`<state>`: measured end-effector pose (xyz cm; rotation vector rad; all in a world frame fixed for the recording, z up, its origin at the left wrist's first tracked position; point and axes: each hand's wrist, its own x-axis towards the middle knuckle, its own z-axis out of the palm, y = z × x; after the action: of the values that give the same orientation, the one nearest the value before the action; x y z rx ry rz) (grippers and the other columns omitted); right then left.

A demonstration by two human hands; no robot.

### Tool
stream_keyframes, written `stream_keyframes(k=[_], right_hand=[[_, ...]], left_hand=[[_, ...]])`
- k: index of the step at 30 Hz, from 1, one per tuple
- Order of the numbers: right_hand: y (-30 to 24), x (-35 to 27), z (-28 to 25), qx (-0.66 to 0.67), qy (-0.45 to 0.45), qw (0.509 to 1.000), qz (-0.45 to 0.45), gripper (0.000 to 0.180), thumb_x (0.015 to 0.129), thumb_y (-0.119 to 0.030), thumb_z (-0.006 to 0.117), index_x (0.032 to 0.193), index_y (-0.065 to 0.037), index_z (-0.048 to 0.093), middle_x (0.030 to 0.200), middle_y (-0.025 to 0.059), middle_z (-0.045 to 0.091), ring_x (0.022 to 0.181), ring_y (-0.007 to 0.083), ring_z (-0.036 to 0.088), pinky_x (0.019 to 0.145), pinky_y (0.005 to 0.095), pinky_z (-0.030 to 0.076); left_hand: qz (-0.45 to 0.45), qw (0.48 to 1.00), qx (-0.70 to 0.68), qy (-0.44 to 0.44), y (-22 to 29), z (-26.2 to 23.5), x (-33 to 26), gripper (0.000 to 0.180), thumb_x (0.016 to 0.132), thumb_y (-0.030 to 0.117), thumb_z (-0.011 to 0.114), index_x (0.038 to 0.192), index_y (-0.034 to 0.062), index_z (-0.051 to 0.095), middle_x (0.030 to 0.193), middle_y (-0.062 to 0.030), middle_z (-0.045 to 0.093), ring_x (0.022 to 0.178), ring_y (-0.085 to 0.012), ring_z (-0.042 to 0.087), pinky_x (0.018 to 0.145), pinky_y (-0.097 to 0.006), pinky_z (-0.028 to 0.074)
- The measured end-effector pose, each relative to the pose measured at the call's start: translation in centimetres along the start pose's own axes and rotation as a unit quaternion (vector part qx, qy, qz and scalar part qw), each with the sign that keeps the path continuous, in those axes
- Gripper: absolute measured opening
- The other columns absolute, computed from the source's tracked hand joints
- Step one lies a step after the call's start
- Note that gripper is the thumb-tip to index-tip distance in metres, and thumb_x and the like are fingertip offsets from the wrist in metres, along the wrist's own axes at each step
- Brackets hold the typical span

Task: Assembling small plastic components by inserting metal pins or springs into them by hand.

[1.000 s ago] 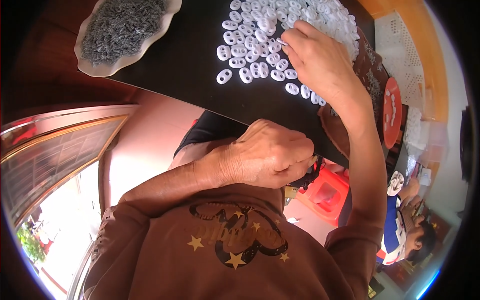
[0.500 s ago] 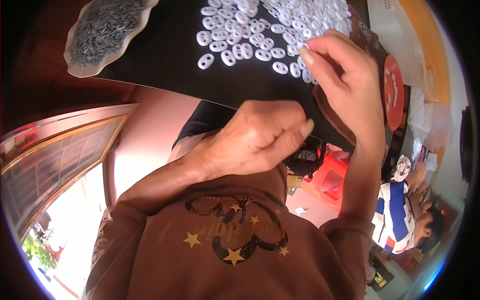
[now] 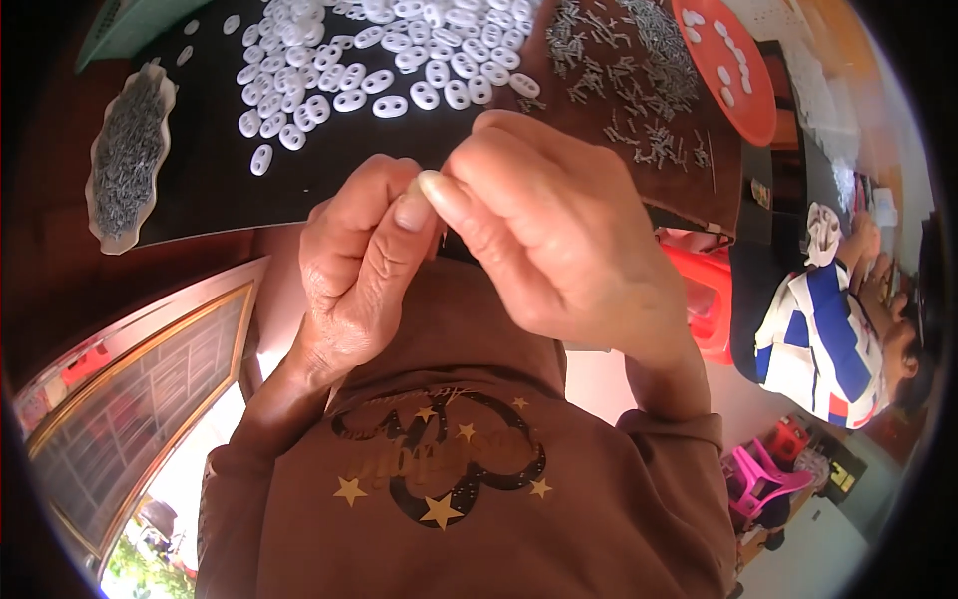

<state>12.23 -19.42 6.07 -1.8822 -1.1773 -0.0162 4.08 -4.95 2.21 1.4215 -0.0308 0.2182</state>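
Note:
My left hand (image 3: 354, 265) and my right hand (image 3: 564, 230) meet in front of my chest, just off the near table edge. Both are closed, thumbs pressed against curled forefingers, and the fingertips touch. Whatever is pinched between them is hidden by the fingers. Beyond the hands, many white oval pieces with two holes each (image 3: 389, 107) lie loose on the dark table (image 3: 215, 205). To their right, small grey metal pins or screws (image 3: 659, 145) are scattered on a brown cloth (image 3: 589, 115).
A pale scalloped tray (image 3: 121, 243) heaped with small grey pieces stands at the left table edge. At the far right is a red plate (image 3: 753, 115) with several white pieces. A green container (image 3: 135, 28) stands far left. Another person (image 3: 833, 334) sits at the right, near a red stool (image 3: 704, 299).
My right hand has come back from the white pieces, where it pinched one, to my left hand. Their fingertips now touch. The view has shifted right, showing the grey pieces on the cloth.

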Motion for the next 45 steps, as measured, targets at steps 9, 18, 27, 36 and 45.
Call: stream_keyframes(k=[9,18,27,36,45], right_hand=[[1.1,-1.9,-0.5,0.074,0.031,0.996,0.033,0.032,0.082,-0.008,0.067,0.112,-0.002,0.056,0.074,0.0041,0.051,0.055,0.0085,0.042,0.049,0.0226,0.035],[2.1,-1.3,-0.1,0.022,0.028,0.996,-0.087,0.016,0.085,-0.004,0.063,0.096,0.001,0.053,0.074,0.0098,0.055,0.058,0.0167,0.053,0.050,0.0261,0.044],[1.2,-1.9,-0.3,0.025,-0.013,0.999,0.038,0.009,0.085,-0.002,0.062,0.087,0.002,0.054,0.068,0.0101,0.052,0.052,0.0196,0.050,0.046,0.0296,0.038],[0.9,-3.0,-0.6,-0.039,0.018,0.999,0.018,0.009,0.083,-0.001,0.062,0.089,0.002,0.056,0.072,0.0130,0.054,0.055,0.0265,0.052,0.049,0.0324,0.042],[4.1,-8.1,-9.5,-0.157,0.087,0.930,0.319,0.006,0.088,-0.004,0.057,0.091,0.000,0.055,0.078,0.0112,0.057,0.064,0.0206,0.054,0.060,0.0287,0.044]], left_hand=[[-0.170,0.969,-0.163,0.077,1.1,1.2,0.8,0.025,0.092,0.021,0.048,0.078,0.0010,0.054,0.064,-0.0020,0.051,0.054,-0.0077,0.043,0.048,-0.021,0.031],[-0.293,0.883,-0.364,-0.040,1.2,1.4,0.9,0.019,0.090,0.017,0.048,0.081,0.0014,0.053,0.063,-0.0028,0.046,0.053,-0.0087,0.040,0.047,-0.022,0.028],[-0.127,0.990,-0.010,-0.061,0.8,0.7,-0.2,0.003,0.087,0.001,0.054,0.086,-0.0013,0.055,0.068,-0.0006,0.052,0.060,-0.0045,0.043,0.051,-0.022,0.036],[0.003,0.994,0.104,-0.032,-0.2,1.4,-0.1,0.004,0.087,0.000,0.056,0.086,-0.0032,0.058,0.068,-0.0051,0.054,0.058,-0.0084,0.047,0.052,-0.023,0.039],[-0.006,0.995,0.089,-0.035,-0.6,1.6,0.4,0.009,0.089,0.001,0.054,0.083,-0.0039,0.058,0.068,-0.0013,0.054,0.060,-0.0045,0.044,0.053,-0.020,0.038]])
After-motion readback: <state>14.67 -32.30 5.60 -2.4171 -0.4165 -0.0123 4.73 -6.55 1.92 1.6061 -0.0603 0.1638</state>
